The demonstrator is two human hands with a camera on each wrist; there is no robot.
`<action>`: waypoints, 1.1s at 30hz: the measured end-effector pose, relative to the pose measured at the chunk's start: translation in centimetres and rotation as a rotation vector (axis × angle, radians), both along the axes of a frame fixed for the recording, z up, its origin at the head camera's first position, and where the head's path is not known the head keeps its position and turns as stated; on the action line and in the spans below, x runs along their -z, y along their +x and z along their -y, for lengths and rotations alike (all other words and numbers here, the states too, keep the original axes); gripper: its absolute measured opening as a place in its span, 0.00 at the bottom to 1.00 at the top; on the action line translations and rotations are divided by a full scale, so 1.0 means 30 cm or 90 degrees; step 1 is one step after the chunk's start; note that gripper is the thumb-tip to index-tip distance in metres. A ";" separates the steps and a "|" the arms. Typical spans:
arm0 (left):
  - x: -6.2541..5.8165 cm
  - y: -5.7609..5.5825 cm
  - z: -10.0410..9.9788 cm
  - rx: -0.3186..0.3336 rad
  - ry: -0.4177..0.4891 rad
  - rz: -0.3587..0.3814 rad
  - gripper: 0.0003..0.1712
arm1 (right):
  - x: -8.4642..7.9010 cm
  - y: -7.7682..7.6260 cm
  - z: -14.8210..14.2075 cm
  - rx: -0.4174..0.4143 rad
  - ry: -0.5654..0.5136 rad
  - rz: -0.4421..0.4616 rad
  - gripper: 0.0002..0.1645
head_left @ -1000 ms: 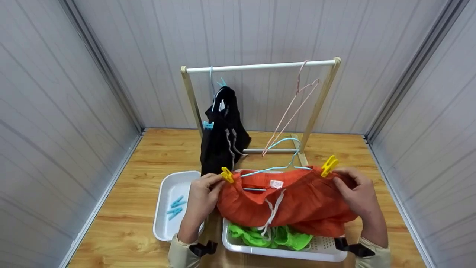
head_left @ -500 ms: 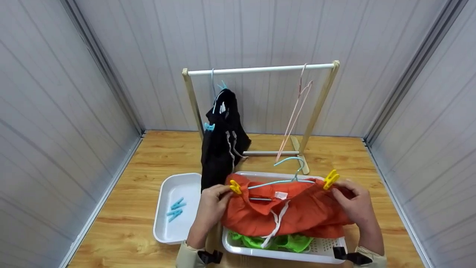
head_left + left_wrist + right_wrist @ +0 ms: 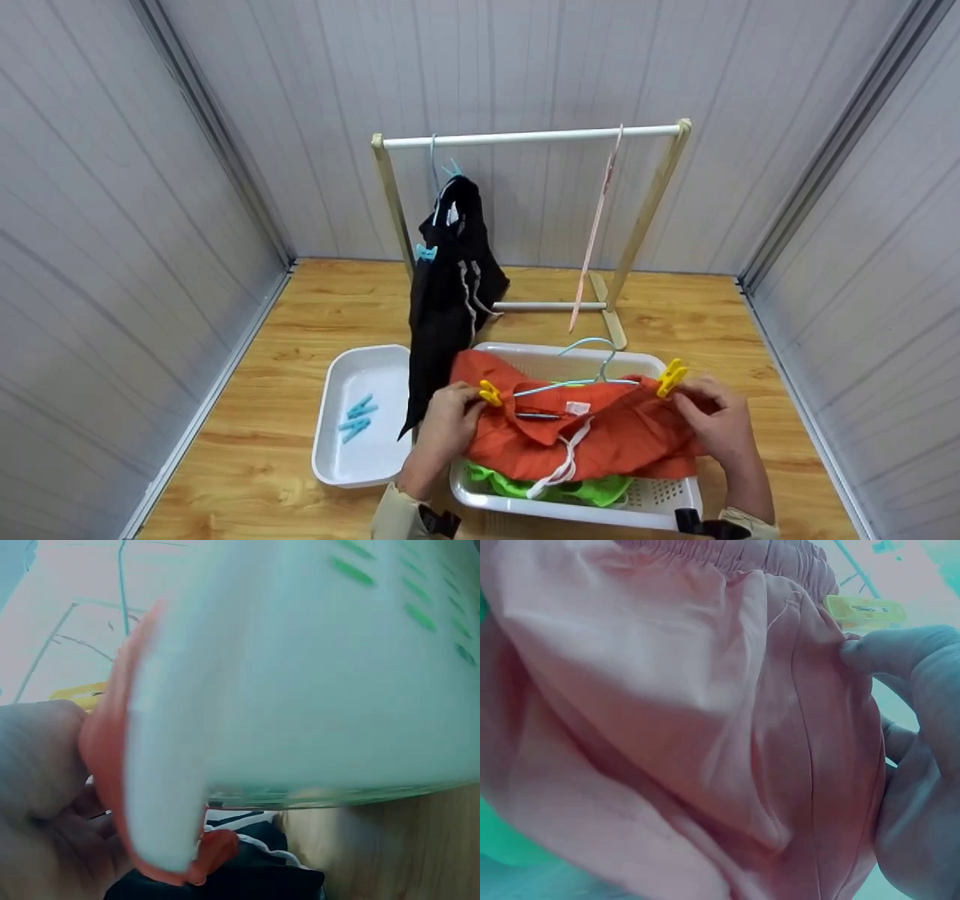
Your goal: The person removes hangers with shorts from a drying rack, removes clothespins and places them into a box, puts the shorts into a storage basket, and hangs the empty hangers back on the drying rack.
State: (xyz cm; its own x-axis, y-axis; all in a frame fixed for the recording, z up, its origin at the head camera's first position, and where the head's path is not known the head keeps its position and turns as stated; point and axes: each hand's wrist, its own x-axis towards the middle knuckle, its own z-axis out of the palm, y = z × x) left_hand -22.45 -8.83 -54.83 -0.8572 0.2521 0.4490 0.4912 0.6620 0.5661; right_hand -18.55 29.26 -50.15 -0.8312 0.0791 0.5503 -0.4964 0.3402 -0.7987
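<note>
Orange shorts (image 3: 600, 454) with a white drawstring (image 3: 566, 461) lie spread between both hands, over a white basket (image 3: 570, 511). A light blue hanger (image 3: 577, 384) runs inside the waistband, its hook pointing up. Yellow clothespins, a left one (image 3: 490, 393) and a right one (image 3: 671, 377), clip the waist sides. My left hand (image 3: 448, 420) pinches the left side by its clothespin. My right hand (image 3: 716, 420) pinches the opposite side; in the right wrist view its thumb presses the cloth (image 3: 810, 690) just below the yellow clothespin (image 3: 866, 611). Basket wall (image 3: 300, 690) fills most of the left wrist view.
Bright green cloth (image 3: 600, 491) lies in the basket under the shorts. A white tray (image 3: 330, 450) with blue clothespins (image 3: 358, 418) stands left. Behind, a rack (image 3: 525, 138) carries black pants (image 3: 442, 300) on a blue hanger and a bare pink hanger (image 3: 596, 225).
Both hands have lowered the shorts toward the basket, the left hand also shifting right. The pink hanger has swung until it shows edge-on.
</note>
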 end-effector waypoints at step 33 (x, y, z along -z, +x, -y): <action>0.089 0.020 -0.047 -0.118 -0.187 -0.104 0.09 | 0.030 -0.004 0.030 0.071 0.081 0.091 0.09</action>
State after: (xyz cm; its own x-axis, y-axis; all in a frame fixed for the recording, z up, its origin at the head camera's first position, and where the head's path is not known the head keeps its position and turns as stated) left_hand -21.86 -7.42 -57.49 -0.8231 0.2377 0.5157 0.4164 0.8701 0.2636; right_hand -18.67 28.36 -51.05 -0.8917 0.1125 0.4384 -0.3341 0.4898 -0.8053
